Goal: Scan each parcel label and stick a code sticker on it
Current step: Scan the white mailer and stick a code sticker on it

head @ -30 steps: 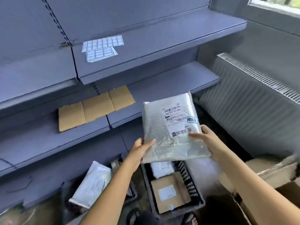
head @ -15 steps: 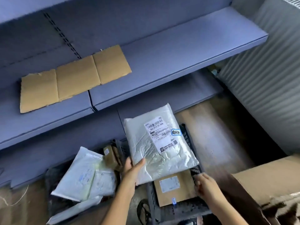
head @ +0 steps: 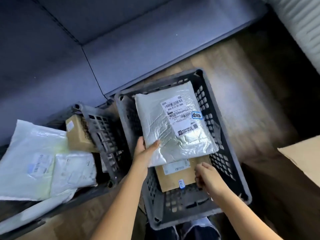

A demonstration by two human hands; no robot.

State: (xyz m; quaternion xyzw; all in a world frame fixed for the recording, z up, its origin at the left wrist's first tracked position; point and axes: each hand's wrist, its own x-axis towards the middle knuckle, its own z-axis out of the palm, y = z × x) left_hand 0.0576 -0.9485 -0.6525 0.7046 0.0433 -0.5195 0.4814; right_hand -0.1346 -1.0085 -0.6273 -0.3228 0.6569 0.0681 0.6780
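A silver padded parcel (head: 166, 135) lies low over the black plastic crate (head: 223, 135), its white label (head: 180, 115) facing up with a blue-edged code sticker (head: 196, 115) beside it. My left hand (head: 144, 153) grips the parcel's near left corner, thumb on top. Under it in the crate lies a flat brown cardboard parcel (head: 174, 177) with a white label and a small blue sticker (head: 181, 183). My right hand (head: 207, 177) hovers at that brown parcel's right edge with fingers loosely curled; whether it touches the parcel is unclear.
A second black crate (head: 103, 135) on the left holds several white poly mailers (head: 34, 158) and a small brown box (head: 78, 134). The grey shelf (head: 138, 49) runs behind. A cardboard box (head: 304, 156) stands at the right on the wooden floor.
The view tipped down from the shelves to the crates. My left hand lowered the silver parcel into the crate; my right hand let go of it and moved down by the brown parcel.
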